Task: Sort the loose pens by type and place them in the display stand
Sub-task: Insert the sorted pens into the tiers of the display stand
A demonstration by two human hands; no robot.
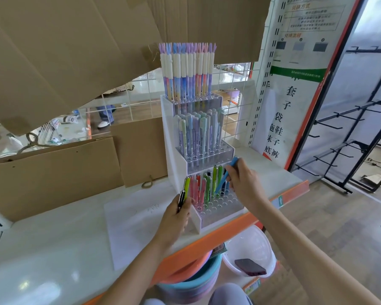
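Note:
A white three-tier display stand (171, 155) sits on the shelf. Its top tier holds tall pastel pens (186, 71), the middle tier capped pastel pens (198, 133), and the bottom tier several bright pens (207, 186) beside empty holes. My right hand (244, 181) grips a blue pen (226, 176), tilted, with its lower end at the bottom tier's holes. My left hand (176, 213) holds a black pen (181, 198) and a yellow-green pen (186, 187) just left of the bottom tier.
A white paper sheet (132, 225) lies on the shelf (53, 249) under my left forearm. Cardboard sheets (57, 172) lean behind and hang overhead. Below the orange shelf edge sit stacked basins (191, 280) and a white tub holding a phone (250, 267). Black hook racks (348, 150) stand at right.

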